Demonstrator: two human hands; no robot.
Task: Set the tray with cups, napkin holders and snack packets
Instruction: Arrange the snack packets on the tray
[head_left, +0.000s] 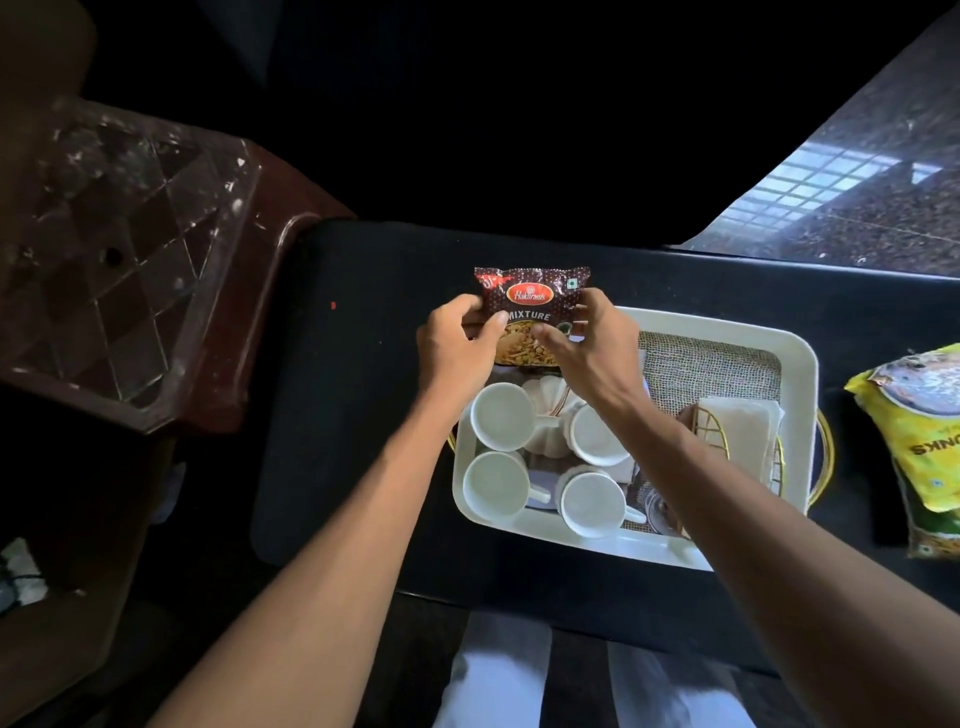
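A white tray (795, 374) lies on a black table (353, 395). Several white cups (501, 415) stand in the tray's left half around a small white pumpkin-shaped piece (548, 434). A gold wire napkin holder (727, 441) with white napkins stands at the tray's right side on a woven mat (711, 364). My left hand (457, 345) and my right hand (587, 343) both pinch a dark brown snack packet (530, 306), labelled mixture, over the tray's far left corner. The packet's lower part is hidden behind my fingers.
A yellow snack packet (914, 441) lies on the table right of the tray. A brown plastic stool (130, 260) stands to the left of the table. A speckled stone floor (857, 197) shows at the upper right. White-trousered legs (493, 680) are below the table's near edge.
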